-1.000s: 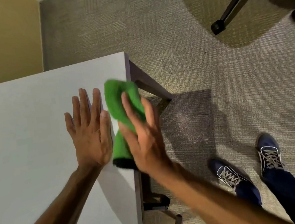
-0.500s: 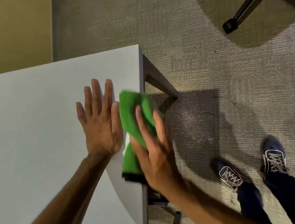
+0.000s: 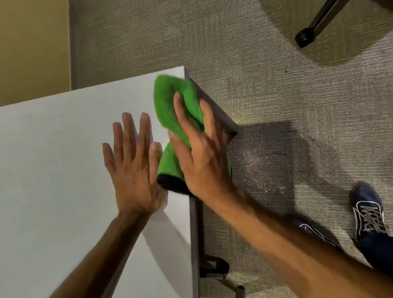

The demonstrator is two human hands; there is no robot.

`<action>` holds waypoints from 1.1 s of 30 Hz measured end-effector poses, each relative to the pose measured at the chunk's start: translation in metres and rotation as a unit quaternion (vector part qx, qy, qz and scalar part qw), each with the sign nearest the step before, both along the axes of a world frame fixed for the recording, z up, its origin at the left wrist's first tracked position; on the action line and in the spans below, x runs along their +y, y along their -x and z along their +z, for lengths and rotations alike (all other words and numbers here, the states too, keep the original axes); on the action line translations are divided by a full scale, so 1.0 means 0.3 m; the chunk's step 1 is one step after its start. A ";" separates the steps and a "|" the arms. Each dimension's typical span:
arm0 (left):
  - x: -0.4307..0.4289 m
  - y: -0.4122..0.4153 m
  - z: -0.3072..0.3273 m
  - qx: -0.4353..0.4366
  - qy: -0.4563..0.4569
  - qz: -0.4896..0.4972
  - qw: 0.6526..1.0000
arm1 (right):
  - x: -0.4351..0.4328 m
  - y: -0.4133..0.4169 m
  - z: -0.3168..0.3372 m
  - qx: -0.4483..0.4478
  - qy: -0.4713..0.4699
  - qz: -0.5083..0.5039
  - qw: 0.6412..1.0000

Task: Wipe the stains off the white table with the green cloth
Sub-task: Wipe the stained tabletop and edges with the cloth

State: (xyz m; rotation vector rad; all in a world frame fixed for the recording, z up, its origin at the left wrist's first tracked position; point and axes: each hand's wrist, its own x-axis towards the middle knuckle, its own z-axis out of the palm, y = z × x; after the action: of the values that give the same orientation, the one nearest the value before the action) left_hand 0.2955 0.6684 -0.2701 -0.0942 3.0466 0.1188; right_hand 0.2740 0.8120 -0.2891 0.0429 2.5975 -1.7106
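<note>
The white table fills the left of the head view, and its right edge runs down the middle. The green cloth, folded with a black hem, lies along that edge close to the table's far right corner. My right hand presses flat on the cloth with fingers spread, covering its middle. Beside it, my left hand rests palm down on the bare table, fingers straight, its thumb side touching the cloth. No stain shows on the visible surface.
Grey carpet lies to the right of the table. My two blue shoes stand at the lower right. A black chair leg with a caster is at the upper right. A yellow wall is at the far left.
My right hand has pushed the cloth away from me along the table's right edge, toward the far corner. My left hand has stayed flat in place.
</note>
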 end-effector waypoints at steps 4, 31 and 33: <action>0.002 -0.002 -0.001 0.002 -0.004 0.010 1.000 | 0.022 0.147 -0.004 0.010 -0.008 -0.005 1.000; 0.000 0.000 -0.004 0.001 -0.005 0.010 1.000 | 0.017 0.006 0.015 -0.008 -0.045 0.020 0.999; 0.008 -0.001 -0.001 0.003 -0.011 0.013 1.000 | 0.026 0.108 0.007 -0.001 -0.040 0.017 0.999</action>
State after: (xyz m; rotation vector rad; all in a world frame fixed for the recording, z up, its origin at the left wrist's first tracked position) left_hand 0.2957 0.6707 -0.2704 -0.1316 3.0499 0.1551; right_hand 0.2416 0.8197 -0.2869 0.0028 2.6472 -1.5945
